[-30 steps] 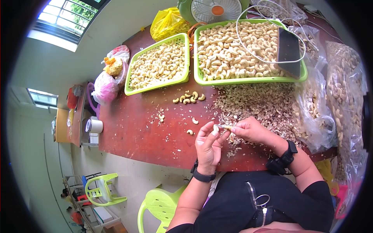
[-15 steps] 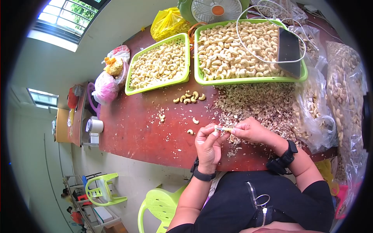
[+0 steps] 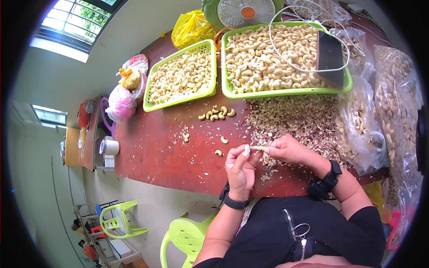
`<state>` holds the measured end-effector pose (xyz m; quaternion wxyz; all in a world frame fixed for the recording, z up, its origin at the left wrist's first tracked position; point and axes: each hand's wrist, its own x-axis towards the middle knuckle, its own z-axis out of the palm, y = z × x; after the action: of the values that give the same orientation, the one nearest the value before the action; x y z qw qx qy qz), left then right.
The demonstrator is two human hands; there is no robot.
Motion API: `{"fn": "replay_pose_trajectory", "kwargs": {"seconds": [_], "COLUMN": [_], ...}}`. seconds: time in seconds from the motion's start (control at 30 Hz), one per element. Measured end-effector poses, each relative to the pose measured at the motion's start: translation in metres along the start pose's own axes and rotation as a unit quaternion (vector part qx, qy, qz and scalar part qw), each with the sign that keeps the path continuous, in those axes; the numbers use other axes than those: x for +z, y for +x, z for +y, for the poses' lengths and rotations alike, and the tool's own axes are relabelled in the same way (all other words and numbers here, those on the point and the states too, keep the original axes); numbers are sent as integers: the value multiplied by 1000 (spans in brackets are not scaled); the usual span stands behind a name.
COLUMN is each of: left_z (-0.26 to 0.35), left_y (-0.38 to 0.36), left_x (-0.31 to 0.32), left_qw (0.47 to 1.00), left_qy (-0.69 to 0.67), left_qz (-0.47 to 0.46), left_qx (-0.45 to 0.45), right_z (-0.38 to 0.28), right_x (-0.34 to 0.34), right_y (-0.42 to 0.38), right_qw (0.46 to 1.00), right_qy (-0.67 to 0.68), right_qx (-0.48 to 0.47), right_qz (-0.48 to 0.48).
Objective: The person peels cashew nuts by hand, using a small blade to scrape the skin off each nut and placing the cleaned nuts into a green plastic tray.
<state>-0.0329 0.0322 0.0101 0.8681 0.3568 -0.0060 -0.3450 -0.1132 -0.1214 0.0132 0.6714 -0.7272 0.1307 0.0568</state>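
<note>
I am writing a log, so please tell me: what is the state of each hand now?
Left hand: closed, pinching a nut.
Right hand: closed, holding a tool.

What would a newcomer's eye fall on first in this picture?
Probably the big basket of cashews on the table's far side, then the smaller basket left of it. Brown scraps spread just in front of the big one. Nearest, the left hand and right hand meet at a small tool.

Cashews in green baskets.
</note>
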Motion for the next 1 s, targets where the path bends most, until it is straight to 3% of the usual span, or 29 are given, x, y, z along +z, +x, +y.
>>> {"fn": "replay_pose_trajectory", "kwargs": {"seconds": [0.13,0.7,1.0], "left_z": [3,7,6], "left_y": [1,2,2], "left_x": [-1,-1,0], "left_qw": [999,995,997], "left_qy": [36,-41,-32], "left_qz": [31,-70,-59], "left_qx": [-22,-50,-33], "right_z": [3,-7,-5], "right_x": [0,0,0], "right_y": [1,-4,-3], "right_qw": [1000,1000,1000], "right_qy": [11,8,6], "right_qx": [16,-20,-19], "right_qz": [9,-23,-20]}}
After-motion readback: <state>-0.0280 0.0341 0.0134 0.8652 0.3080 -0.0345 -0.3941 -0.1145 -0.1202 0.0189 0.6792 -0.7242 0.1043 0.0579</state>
